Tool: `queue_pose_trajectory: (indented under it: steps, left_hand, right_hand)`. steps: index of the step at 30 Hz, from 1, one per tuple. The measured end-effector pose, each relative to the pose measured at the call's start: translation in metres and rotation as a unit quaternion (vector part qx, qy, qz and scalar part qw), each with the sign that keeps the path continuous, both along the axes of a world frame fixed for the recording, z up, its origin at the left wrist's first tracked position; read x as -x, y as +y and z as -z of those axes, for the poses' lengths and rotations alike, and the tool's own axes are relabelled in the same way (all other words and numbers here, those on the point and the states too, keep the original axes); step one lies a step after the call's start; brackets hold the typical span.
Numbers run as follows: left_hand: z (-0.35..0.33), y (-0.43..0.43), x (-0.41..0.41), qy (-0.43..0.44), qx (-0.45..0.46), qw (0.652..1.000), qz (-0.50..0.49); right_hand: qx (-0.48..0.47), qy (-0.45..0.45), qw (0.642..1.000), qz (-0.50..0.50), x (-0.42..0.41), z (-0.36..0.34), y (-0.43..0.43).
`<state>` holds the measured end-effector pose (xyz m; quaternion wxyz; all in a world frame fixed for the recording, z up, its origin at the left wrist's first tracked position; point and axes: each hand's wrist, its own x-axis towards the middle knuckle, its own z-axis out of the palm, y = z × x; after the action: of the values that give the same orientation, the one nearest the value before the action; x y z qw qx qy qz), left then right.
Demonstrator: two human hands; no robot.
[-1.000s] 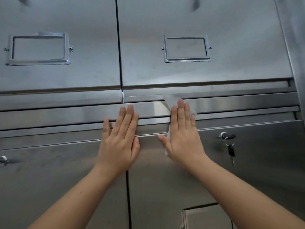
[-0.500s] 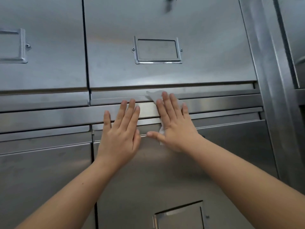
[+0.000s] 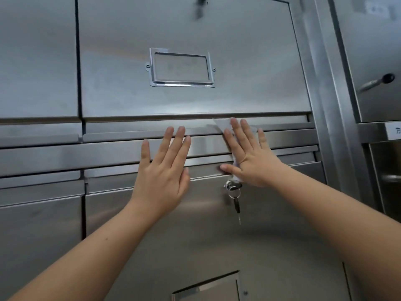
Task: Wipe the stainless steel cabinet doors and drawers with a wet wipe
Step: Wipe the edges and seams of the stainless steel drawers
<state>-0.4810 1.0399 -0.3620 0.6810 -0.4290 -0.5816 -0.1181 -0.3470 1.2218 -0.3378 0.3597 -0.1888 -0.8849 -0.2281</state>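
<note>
one key point(image 3: 237, 206) hangs below wipe point(image 3: 222, 124)

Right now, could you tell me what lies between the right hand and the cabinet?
The wet wipe, flat under the right hand, in the head view.

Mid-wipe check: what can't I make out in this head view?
Head view only.
Wet wipe: mostly hidden under the right hand.
Lower label frame: cut off by the bottom edge.
Printed label: cut by the right edge, unreadable.
Dark object at top: blurred.
</note>
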Motion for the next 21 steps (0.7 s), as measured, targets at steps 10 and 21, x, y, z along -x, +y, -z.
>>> queue_pose_trajectory:
  steps: [10,21]
  left_hand:
    - [0.004,0.051,-0.007,-0.025,-0.005,1.000,-0.017]
    - [0.005,0.051,-0.009,-0.025,-0.002,0.999,-0.030]
  right_hand:
    - [0.104,0.137,0.984,-0.049,-0.021,0.034,0.063]
    - [0.009,0.208,0.969,-0.135,0.009,0.045,0.044]
